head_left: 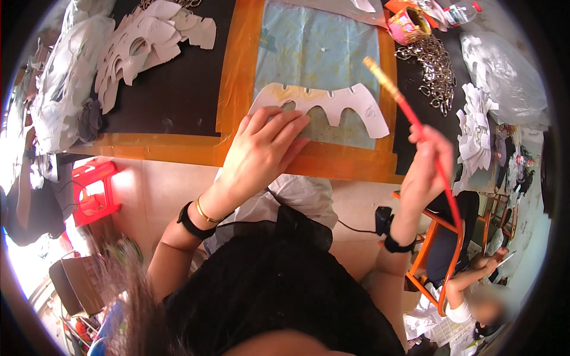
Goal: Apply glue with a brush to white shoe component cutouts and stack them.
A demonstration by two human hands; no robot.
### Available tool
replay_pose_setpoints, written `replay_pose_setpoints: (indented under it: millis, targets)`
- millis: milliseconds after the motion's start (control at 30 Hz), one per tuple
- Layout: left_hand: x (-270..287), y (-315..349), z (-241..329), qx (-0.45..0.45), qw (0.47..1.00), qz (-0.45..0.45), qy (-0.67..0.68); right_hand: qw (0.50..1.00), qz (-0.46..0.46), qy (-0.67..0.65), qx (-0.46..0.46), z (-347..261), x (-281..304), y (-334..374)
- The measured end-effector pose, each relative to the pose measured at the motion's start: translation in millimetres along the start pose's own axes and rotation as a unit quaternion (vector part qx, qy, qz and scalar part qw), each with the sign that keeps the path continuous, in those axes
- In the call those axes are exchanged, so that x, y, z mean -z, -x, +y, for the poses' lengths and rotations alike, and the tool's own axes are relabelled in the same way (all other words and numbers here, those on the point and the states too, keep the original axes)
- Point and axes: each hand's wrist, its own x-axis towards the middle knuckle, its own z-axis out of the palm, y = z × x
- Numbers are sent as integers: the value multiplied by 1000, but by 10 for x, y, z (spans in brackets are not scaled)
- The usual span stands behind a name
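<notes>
My left hand (267, 145) lies with fingers stretched over the lower left part of a white cut piece (338, 102), holding it flat on a pale blue sheet (317, 44). The piece has small notches along its top edge and arched cut-outs below. Yellowish smears mark its upper left. My right hand (428, 157) is closed round a long red-handled brush (409, 113), raised over the table's right side. The brush's pale tip points up and left, apart from the white piece.
Stacked white cut pieces (139, 50) lie at the table's back left. A pink tin (408, 26) and a heap of metal chain (428, 68) are at the back right. Plastic bags flank both sides. A red stool (95, 193) stands left; another person (460, 296) sits lower right.
</notes>
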Motion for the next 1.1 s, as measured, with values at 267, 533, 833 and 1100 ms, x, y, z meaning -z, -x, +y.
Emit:
replay_pose_setpoints:
  millis: [267,533,833,1100]
  targets:
    - [2,95,16,-2,1000,-17,-6,985,-97,114,89,-32,-270,437]
    - [-20,73,-8,-8,1000,-3,-4,987,-115,95,54,-46,-280,420]
    - [-33,66,-5,-6,1000,-2,-7,989,-86,111,43,-97,-292,429]
    - [-29,65,5,-8,1000,-1,-10,985,-84,145,47,-127,-299,402]
